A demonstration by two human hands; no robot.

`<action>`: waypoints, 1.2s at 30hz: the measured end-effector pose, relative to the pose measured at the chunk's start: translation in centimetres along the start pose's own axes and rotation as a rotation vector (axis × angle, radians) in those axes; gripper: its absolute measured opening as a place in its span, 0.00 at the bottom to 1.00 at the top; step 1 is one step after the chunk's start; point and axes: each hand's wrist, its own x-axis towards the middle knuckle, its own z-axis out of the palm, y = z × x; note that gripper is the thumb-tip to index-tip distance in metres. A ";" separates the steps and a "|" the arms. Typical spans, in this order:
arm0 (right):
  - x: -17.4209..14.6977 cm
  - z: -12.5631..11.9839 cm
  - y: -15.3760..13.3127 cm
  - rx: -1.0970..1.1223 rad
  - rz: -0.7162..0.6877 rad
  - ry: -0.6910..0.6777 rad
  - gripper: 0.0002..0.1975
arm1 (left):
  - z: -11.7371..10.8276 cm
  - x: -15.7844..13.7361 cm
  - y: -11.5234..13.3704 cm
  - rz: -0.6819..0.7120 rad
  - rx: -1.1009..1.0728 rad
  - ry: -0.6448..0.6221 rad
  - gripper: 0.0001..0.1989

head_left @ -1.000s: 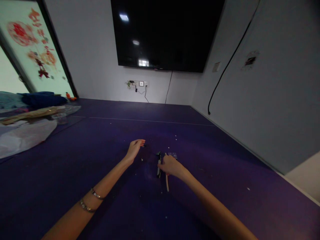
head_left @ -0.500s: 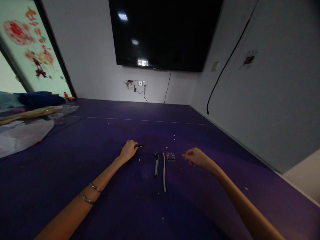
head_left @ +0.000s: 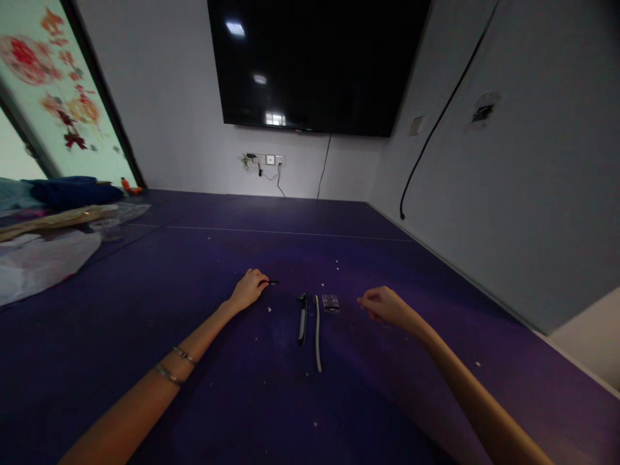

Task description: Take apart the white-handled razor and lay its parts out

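Observation:
My left hand (head_left: 248, 290) is closed, its fingertips pinching a thin black stick-like item (head_left: 274, 282) low over the purple surface. To its right lies a razor (head_left: 303, 321) with a grey and black handle, its head pointing away from me. Beside the razor is a pale toothbrush (head_left: 318, 336), lying lengthwise. A small clear plastic case (head_left: 330, 303) sits just right of the toothbrush's far end. My right hand (head_left: 382, 303) hovers to the right of the case with its fingers curled together; whether anything small is between them is hidden.
The purple surface (head_left: 232, 387) carries scattered white specks. Plastic bags (head_left: 53, 261) and folded blue cloth (head_left: 72, 192) are piled at the far left. A television (head_left: 320, 64) hangs on the back wall above sockets (head_left: 270, 160). A black cable (head_left: 436, 126) hangs down the right wall.
My right hand has shifted very slightly to the right, away from the clear case. My left hand keeps its pinch on the black item. The view has tilted a little.

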 end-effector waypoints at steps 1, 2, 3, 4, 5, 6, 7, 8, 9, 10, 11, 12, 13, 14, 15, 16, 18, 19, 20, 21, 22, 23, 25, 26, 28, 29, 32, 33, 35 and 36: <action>0.0 0.1 0.0 0.002 -0.005 -0.001 0.15 | 0.0 0.0 0.0 0.003 0.001 -0.001 0.10; 0.0 0.2 0.0 0.005 -0.009 -0.005 0.14 | 0.1 0.0 0.0 0.005 0.004 -0.001 0.10; 0.0 0.3 0.0 0.006 -0.009 -0.008 0.14 | 0.1 -0.1 0.1 0.007 0.006 -0.001 0.10; 0.0 0.4 0.0 0.009 -0.008 -0.012 0.14 | 0.1 -0.1 0.1 0.010 0.009 -0.001 0.10; 0.0 0.4 0.0 0.011 -0.005 -0.016 0.14 | 0.1 -0.1 0.2 0.014 0.011 0.000 0.09; 0.0 0.4 -0.1 0.013 -0.003 -0.016 0.14 | 0.0 -0.1 0.2 0.018 0.013 0.000 0.09; 0.0 0.4 -0.2 0.016 -0.004 -0.016 0.14 | 0.0 -0.2 0.3 0.023 0.014 0.000 0.09; -0.1 0.4 -0.2 0.019 -0.009 -0.014 0.14 | -0.1 -0.2 0.3 0.028 0.014 0.001 0.09; -0.1 0.4 -0.3 0.025 -0.017 -0.012 0.14 | -0.2 -0.1 0.4 0.035 0.012 0.004 0.09; -0.1 0.3 -0.4 0.033 -0.023 -0.008 0.14 | -0.3 -0.1 0.5 0.046 0.006 0.007 0.09; -0.1 0.3 -0.5 0.042 -0.028 0.001 0.14 | -0.4 -0.1 0.7 0.059 -0.003 0.013 0.09; -0.1 0.2 -0.7 0.051 -0.033 0.014 0.13 | -0.6 0.0 0.9 0.076 -0.017 0.023 0.09; 0.0 0.2 -0.8 0.060 -0.042 0.030 0.13 | -0.7 0.1 1.3 0.094 -0.035 0.035 0.09; 0.0 0.2 -1.0 0.066 -0.061 0.048 0.13 | -0.8 0.1 1.8 0.114 -0.057 0.046 0.08; 0.0 0.2 -1.2 0.068 -0.092 0.070 0.12 | -0.8 0.2 2.4 0.134 -0.081 0.057 0.08; 0.1 0.2 -1.4 0.065 -0.137 0.095 0.12 | -0.9 0.3 3.2 0.156 -0.107 0.059 0.08; 0.1 0.4 -1.9 0.050 -0.249 0.163 0.10 | -0.8 0.4 5.2 0.213 -0.161 0.060 0.07; 0.1 0.5 -2.3 0.040 -0.305 0.201 0.10 | -0.7 0.3 6.2 0.245 -0.190 0.059 0.08; 0.1 0.7 -2.6 0.031 -0.356 0.237 0.09 | -0.5 0.3 7.4 0.278 -0.223 0.054 0.08; 0.0 0.9 -3.0 0.023 -0.400 0.266 0.09 | -0.4 0.2 8.5 0.313 -0.251 0.051 0.08; -0.1 1.0 -3.3 0.017 -0.438 0.286 0.09 | -0.2 0.1 9.5 0.343 -0.266 0.049 0.08; -0.1 1.2 -3.5 0.009 -0.472 0.294 0.09 | 0.0 -0.1 10.5 0.375 -0.266 0.039 0.09; -0.1 1.5 -3.8 -0.012 -0.526 0.279 0.09 | 0.3 -0.4 12.1 0.419 -0.269 0.041 0.09; -0.1 1.6 -3.8 -0.025 -0.549 0.261 0.09 | 0.5 -0.5 12.7 0.435 -0.270 0.029 0.09; 0.0 1.8 -3.6 -0.051 -0.585 0.228 0.09 | 0.8 -0.7 13.6 0.461 -0.258 0.020 0.08; 0.1 1.9 -3.4 -0.061 -0.596 0.217 0.10 | 1.0 -0.8 13.9 0.470 -0.249 0.018 0.07; 0.3 2.0 -2.9 -0.075 -0.605 0.208 0.09 | 1.2 -0.9 14.4 0.485 -0.226 0.019 0.06; 0.3 2.0 -2.8 -0.078 -0.600 0.207 0.09 | 1.2 -0.9 14.5 0.487 -0.224 0.020 0.06; 0.3 2.0 -2.6 -0.084 -0.584 0.207 0.08 | 1.2 -0.9 14.7 0.488 -0.223 0.020 0.05; 0.4 1.9 -2.6 -0.088 -0.578 0.206 0.07 | 1.1 -0.9 14.7 0.488 -0.224 0.020 0.05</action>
